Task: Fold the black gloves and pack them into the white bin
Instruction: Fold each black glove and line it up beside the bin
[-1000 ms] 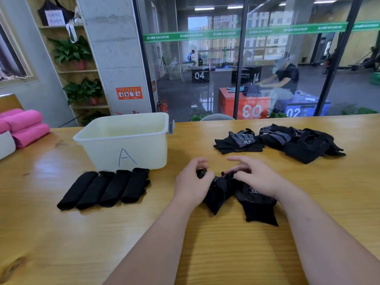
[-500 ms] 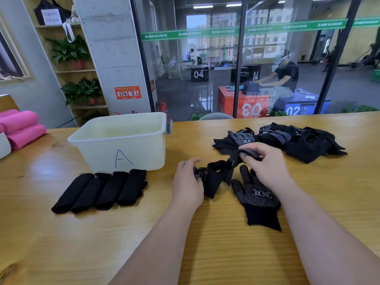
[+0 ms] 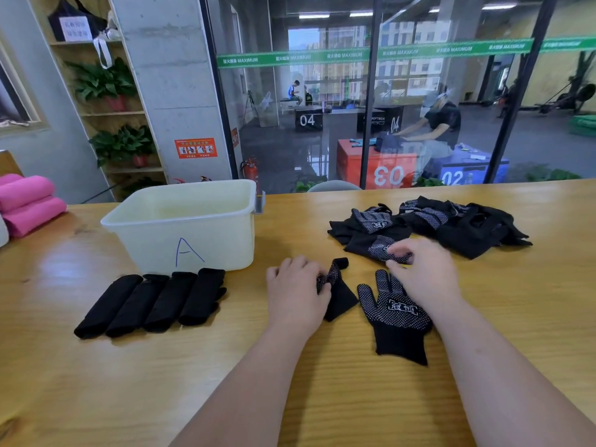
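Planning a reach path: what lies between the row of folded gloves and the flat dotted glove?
Head view: the left hand gripping a crumpled black glove, on wooden tabletop.

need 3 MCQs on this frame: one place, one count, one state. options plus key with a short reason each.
1. Where do the folded gloves lie relative to the bin?
A. Inside it
B. On the table, in front of it
C. On its rim

2. How many folded gloves are in that row?
A. Two
B. Six
C. Four

3. What is the left hand doing?
A. Gripping a black glove
B. Lying flat and open on the table
C. Holding the bin's rim

Key:
1 B: the row lies on the wood just before the bin's wall marked A.
2 C: four dark folded pieces lie side by side.
3 A: its fingers curl round dotted black cloth.
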